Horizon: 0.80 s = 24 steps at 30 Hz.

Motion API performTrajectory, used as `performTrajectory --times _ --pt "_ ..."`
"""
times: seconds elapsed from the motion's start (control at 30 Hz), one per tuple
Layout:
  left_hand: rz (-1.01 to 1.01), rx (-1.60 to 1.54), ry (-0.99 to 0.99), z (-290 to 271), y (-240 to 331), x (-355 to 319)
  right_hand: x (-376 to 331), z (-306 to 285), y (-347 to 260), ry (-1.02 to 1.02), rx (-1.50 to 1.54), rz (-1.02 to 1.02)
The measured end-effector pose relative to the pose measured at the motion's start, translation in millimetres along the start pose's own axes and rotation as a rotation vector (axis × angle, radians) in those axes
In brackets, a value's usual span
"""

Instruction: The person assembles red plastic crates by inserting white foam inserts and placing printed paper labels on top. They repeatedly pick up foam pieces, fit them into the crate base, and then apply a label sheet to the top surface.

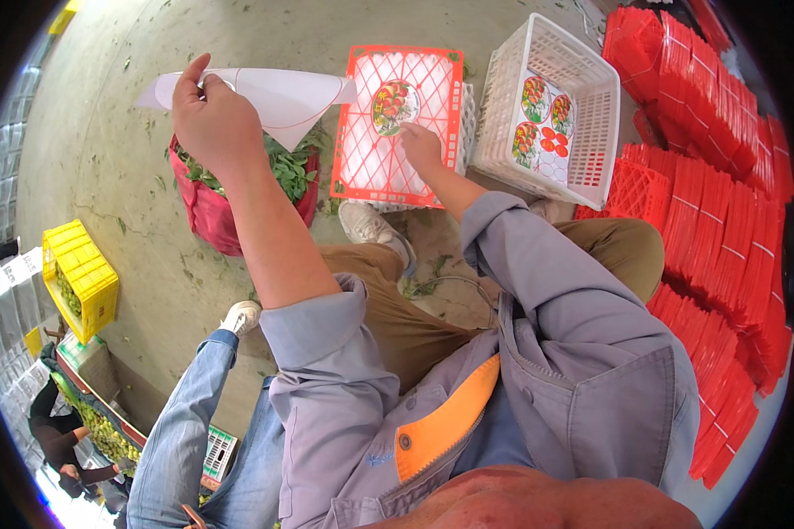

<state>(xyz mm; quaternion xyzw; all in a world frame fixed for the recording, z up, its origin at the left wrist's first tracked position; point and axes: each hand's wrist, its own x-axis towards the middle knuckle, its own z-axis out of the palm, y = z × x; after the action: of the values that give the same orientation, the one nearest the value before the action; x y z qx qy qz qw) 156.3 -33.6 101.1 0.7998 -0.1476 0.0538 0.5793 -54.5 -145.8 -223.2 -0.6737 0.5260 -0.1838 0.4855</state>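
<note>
My left hand (216, 123) is closed on a curled white sticker sheet (282, 95), held up at the upper left. Thin red outlines show on the sheet. A round sticker (395, 106) with a fruit picture lies over the red lattice lid (355, 163) of a crate in front of me. The fingertips of my right hand (425, 150) are together at the sticker's lower right edge. White wrapping shows through the lid's openings.
Right of the crate stands a white basket (604, 132) with printed sticker sheets (547, 123) in it. Bundled red lattice pieces (715, 212) are stacked at the far right. A red bag (212, 216) of leaves stands at left. Beyond are a yellow crate (93, 282) and another person's jeans-clad leg (181, 397).
</note>
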Motion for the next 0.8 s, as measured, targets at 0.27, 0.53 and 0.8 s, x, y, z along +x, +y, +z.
performTrajectory --times 0.27,0.53,0.8 --pt "-0.052 0.022 -0.038 -1.5 7.7 -3.3 16.3 -4.0 -3.7 -0.054 -0.322 -0.123" --pt "0.002 0.031 -0.017 -2.3 8.0 -6.0 33.0 -25.9 -45.9 -0.343 -0.863 -0.281" --pt "0.046 0.045 -0.057 2.8 14.8 -14.9 72.7 -27.2 -40.8 -0.226 -0.938 -0.875"
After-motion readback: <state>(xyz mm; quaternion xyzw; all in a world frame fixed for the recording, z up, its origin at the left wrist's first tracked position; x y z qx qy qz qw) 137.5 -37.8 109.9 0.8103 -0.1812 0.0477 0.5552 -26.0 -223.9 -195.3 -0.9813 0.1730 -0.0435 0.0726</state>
